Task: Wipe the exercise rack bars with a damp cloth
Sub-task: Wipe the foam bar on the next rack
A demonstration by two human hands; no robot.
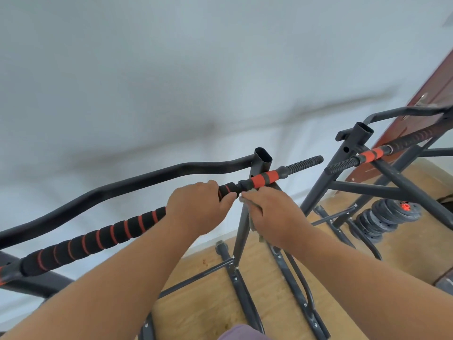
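A black bar with orange stripes (pixel 98 239) runs from lower left up to a threaded end at the rack's upright post (pixel 262 160). My left hand (pixel 198 207) grips this bar near its orange sleeve (pixel 266 179). Just right of it, my right hand (pixel 274 214) holds a greyish cloth (pixel 253 224) against the bar at the post; most of the cloth is hidden under the fingers and a strip hangs down.
A curved black rack bar (pixel 122 185) runs behind the striped one. A second upright with another orange-sleeved bar (pixel 367 155) stands to the right. Stacked weight plates (pixel 384 219) lie on the wooden floor, beside a brown door (pixel 426 94). White wall ahead.
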